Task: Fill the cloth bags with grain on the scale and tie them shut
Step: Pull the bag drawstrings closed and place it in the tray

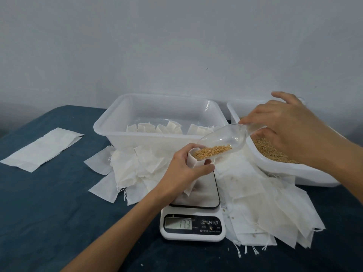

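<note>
My left hand (181,170) grips a small white cloth bag (193,161) upright on the scale (198,195), holding its mouth open. My right hand (282,132) pinches the handle of a clear plastic scoop (225,137), tilted down to the left. Golden grain (213,151) lies at the scoop's lip, right at the bag's mouth. The scale's display (178,223) reads 17.3. A white tub (279,167) at the right holds loose grain (269,150), under my right hand.
A clear tub (110,128) behind the scale holds several filled bags (167,127). Empty cloth bags lie heaped left (129,169) and right (265,203) of the scale. A flat white sheet (43,149) lies far left on the blue table (49,213).
</note>
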`<action>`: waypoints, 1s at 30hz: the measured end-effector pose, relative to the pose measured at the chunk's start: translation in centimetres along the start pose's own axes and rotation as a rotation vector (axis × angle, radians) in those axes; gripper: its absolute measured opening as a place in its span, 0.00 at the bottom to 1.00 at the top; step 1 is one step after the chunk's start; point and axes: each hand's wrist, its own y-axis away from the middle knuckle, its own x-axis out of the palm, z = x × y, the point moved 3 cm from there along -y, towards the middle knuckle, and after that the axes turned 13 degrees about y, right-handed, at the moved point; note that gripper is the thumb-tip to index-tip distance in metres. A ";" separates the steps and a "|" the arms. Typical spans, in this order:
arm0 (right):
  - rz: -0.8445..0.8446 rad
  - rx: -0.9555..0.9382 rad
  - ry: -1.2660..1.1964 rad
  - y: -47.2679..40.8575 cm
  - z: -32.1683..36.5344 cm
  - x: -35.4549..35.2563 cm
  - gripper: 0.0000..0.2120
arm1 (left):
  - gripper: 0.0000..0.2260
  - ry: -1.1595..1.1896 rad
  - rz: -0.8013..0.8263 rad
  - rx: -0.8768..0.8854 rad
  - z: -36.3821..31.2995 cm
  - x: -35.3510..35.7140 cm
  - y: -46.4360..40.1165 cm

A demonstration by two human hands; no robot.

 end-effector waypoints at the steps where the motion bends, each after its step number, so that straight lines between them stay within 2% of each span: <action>1: -0.001 0.000 0.003 0.0 0.1 0.0 0.18 | 0.16 0.000 -0.003 0.000 0.0 0.0 0.0; 20: -0.062 -0.032 0.071 -0.1 0.1 -0.4 0.18 | 0.14 0.024 -0.010 0.006 -0.3 0.2 0.1; 30: -0.241 -0.095 0.179 -0.5 0.3 -0.6 0.17 | 0.14 0.052 -0.027 -0.023 -0.3 0.2 0.2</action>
